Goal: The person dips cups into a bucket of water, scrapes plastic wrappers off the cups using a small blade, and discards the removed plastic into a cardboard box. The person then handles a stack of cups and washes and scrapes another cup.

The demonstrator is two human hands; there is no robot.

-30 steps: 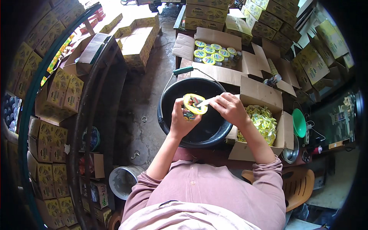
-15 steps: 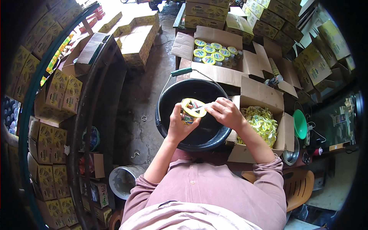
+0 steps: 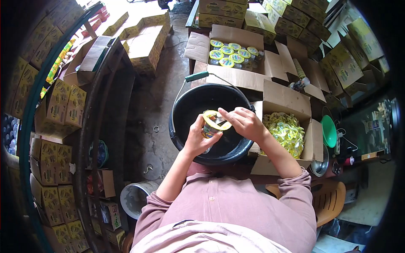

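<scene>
My left hand is wrapped round a plastic drink cup, tilted above the bucket. Its yellow-rimmed film lid faces up and has an opening in the middle. Close against that lid, my right hand has its fingers pinched, the index finger reaching over the rim. A thin, shiny blade-like piece shows at its fingertips inside the opening; its handle is hidden. Below both hands stands a black bucket with a green-gripped wire handle and dark contents.
An open carton at right holds a heap of yellow-edged film strips. Behind the bucket, another carton holds several sealed cups. A green bowl is far right. Shelving and a pale bucket stand left.
The cup has tipped more upright and the opening in its lid looks wider. My right index finger has moved left over the lid. The camera view has shifted slightly.
</scene>
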